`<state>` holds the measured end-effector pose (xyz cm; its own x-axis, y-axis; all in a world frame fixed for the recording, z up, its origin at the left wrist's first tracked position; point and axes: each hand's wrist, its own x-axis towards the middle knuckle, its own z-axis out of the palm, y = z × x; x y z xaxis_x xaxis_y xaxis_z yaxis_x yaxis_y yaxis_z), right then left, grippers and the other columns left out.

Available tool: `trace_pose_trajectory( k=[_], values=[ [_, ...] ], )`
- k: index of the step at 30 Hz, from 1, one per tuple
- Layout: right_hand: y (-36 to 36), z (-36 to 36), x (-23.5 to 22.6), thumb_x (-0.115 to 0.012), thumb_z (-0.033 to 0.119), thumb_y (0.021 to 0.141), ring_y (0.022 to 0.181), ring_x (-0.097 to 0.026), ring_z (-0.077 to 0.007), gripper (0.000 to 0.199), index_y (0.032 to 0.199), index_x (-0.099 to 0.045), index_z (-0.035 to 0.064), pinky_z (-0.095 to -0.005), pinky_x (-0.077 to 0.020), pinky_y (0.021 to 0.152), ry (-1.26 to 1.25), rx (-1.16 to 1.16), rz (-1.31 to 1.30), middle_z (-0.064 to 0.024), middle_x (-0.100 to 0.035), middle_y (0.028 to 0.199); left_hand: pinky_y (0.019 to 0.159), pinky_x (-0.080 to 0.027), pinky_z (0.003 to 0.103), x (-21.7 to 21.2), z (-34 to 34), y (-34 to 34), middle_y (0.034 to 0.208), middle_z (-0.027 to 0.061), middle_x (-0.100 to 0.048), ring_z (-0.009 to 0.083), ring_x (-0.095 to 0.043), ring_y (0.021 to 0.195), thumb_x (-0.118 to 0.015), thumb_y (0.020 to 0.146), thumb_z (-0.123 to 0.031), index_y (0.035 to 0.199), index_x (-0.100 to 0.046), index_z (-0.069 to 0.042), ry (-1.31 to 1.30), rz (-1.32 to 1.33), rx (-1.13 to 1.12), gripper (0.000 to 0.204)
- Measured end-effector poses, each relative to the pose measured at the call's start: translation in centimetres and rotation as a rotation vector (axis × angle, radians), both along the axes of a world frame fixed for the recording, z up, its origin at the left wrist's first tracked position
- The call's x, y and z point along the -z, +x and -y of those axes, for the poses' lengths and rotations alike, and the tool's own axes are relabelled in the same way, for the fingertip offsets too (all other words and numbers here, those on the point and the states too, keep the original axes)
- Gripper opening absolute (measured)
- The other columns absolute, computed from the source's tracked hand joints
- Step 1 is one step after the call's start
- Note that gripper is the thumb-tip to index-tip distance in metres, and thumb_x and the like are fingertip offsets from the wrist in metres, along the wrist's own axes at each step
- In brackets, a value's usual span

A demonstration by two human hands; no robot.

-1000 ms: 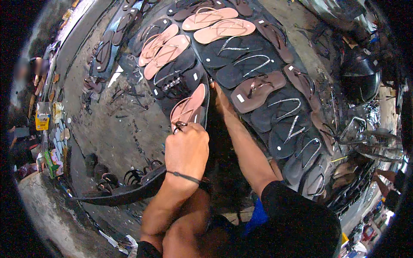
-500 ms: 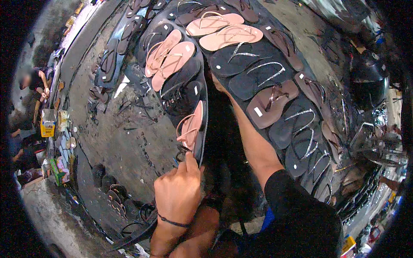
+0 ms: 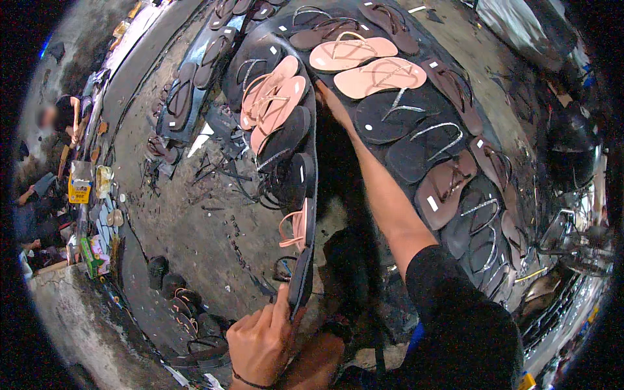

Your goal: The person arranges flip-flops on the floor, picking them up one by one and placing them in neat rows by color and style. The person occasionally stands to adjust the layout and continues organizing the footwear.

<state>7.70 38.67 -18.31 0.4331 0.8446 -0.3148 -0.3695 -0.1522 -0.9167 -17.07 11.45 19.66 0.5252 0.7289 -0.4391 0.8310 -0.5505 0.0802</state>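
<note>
My left hand (image 3: 260, 335) pinches the near end of a long dark panel (image 3: 316, 175) that carries flip-flops and stands almost edge-on. On that panel are a pair of pink flip-flops (image 3: 278, 107), black ones behind my hand, and a pink flip-flop (image 3: 300, 227) close to my fingers. My right arm reaches forward between this panel and the right-hand row. Only part of my right hand (image 3: 331, 101) shows, and its fingers are hidden behind the panel's edge. To its right lie peach flip-flops (image 3: 380, 78), black flip-flops (image 3: 393, 117) with glittering straps, and a brown flip-flop (image 3: 445, 188).
More brown flip-flops (image 3: 177, 97) lie on a strip at the far left. Dark strap scraps (image 3: 227, 172) litter the concrete floor. Dark sandals (image 3: 179, 292) sit at the lower left. Another person (image 3: 71, 120) is at the left edge, beyond a yellow box (image 3: 79, 188).
My left hand has come nearer to me, drawing the panel's end along. The left panel has turned more edge-on, and the flip-flops on the right sit farther right in view.
</note>
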Motion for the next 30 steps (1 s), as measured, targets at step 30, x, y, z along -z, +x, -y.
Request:
trace_pose_trajectory(
  k=[30],
  values=[
    [-4.0,-2.6,-22.1,-0.077,0.033,0.068,0.087,-0.068,-0.03,0.048,0.098,-0.064,-0.0032,-0.0401,-0.0529,0.076,-0.017,-0.375,0.441,-0.0202,-0.069,0.092,0.075,-0.053,0.041,4.5,5.0,-11.1,0.097,0.0181,-0.069,0.037,-0.065,0.084,-0.066,0.085,-0.01,0.117,-0.068,-0.001,0.186,0.485,-0.31,0.033]
  ],
)
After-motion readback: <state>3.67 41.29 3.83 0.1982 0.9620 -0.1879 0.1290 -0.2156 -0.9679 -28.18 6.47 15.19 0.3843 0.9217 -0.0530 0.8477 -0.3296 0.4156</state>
